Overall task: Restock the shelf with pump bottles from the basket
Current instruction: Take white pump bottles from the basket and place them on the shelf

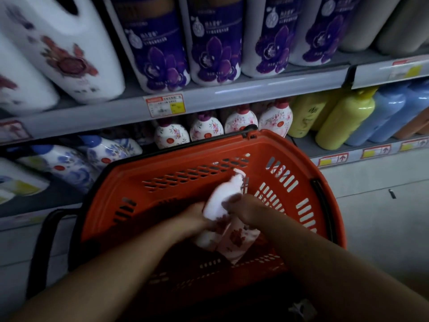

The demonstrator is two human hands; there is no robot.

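i see both hands down inside the orange basket (pixel 308 159), which fills the lower middle of the frame and tilts toward the shelves. my left hand (pixel 192 216) has its fingers curled around the lower left side of a white pump bottle (pixel 220 198), and my right hand (pixel 249 208) has its fingers wrapped over the bottle's right shoulder. the bottle is blurred, and its pump head points toward the upper right, over the basket's slotted wall. just below the hands, a second bottle with a red flower print (pixel 234 240) lies in the basket, partly hidden by my wrists; i cannot tell whether either hand touches it.

behind the basket rim, in the middle of the frame, the lower shelf (pixel 301 145) carries a row of white floral pump bottles with dark red caps (pixel 240 119). to their left lie blue-and-white patterned bottles (pixel 69 166), and to their right stand yellow bottles (pixel 343 124) and then blue bottles (pixel 390 115). across the top of the frame, the upper shelf (pixel 255 91) holds large purple-labelled bottles (pixel 213 47) in the middle and big white jugs with red flowers (pixel 65 47) at upper left. a price tag (pixel 164 105) is on the upper shelf's front edge.
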